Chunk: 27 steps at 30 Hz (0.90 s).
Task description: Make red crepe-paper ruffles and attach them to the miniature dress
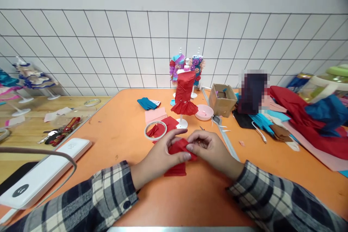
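Over the front middle of the orange table, my left hand (164, 152) and my right hand (213, 148) come together around a piece of crinkled red paper or cloth (178, 147). The left thumb and fingers clasp its left side. On its right edge, the right thumb and forefinger pinch it. Beneath the hands lies a flat red sheet (176, 171). Just beyond stands a small dress form wearing a red dress (185, 90), gathered at the waist, on a white base (181, 123). A ring-shaped tape roll (146, 133) sits left of it, over red scraps.
A pink bowl (204, 116), a cardboard box (224, 105) and scissors (217, 119) are to the right. Folded coloured sheets (296, 108) pile up at far right. A white power bank (46, 174) with a cable lies left. Two decorated dress forms (196, 70) stand behind.
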Tool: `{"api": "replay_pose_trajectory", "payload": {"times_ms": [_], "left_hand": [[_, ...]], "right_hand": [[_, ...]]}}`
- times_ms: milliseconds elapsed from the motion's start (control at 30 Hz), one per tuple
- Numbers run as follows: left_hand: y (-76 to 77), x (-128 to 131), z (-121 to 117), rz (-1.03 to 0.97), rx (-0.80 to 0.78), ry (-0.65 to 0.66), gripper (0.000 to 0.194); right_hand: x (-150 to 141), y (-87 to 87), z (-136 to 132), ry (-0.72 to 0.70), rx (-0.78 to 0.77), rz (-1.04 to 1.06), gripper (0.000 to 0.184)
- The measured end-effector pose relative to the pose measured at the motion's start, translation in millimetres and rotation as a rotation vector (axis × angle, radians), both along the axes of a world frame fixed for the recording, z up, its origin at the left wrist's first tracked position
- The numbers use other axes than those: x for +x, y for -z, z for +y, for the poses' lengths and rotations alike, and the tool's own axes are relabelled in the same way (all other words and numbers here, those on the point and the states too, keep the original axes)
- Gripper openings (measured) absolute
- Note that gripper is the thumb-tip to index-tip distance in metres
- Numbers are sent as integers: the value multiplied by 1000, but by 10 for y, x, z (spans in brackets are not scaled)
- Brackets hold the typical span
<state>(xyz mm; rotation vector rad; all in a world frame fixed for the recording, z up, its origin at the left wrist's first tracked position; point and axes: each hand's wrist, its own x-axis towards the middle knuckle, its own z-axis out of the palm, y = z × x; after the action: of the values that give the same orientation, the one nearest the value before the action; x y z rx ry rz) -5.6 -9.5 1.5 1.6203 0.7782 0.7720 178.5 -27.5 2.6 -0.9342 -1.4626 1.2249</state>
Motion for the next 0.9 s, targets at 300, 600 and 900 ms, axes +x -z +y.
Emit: {"api": "replay_pose_trajectory", "payload": {"times_ms": [300,600,900], "left_hand": [[31,-26,133,34,-109,-145,27],[-9,-76,150,-116,-369,-210,35],[2,-77,138,-137,-461,-220,38]], "right_hand": [[153,-17,107,191,83,-363,29],[478,20,175,227,16,-1507,18],[290,-49,37,156,97,-1573,22]]}}
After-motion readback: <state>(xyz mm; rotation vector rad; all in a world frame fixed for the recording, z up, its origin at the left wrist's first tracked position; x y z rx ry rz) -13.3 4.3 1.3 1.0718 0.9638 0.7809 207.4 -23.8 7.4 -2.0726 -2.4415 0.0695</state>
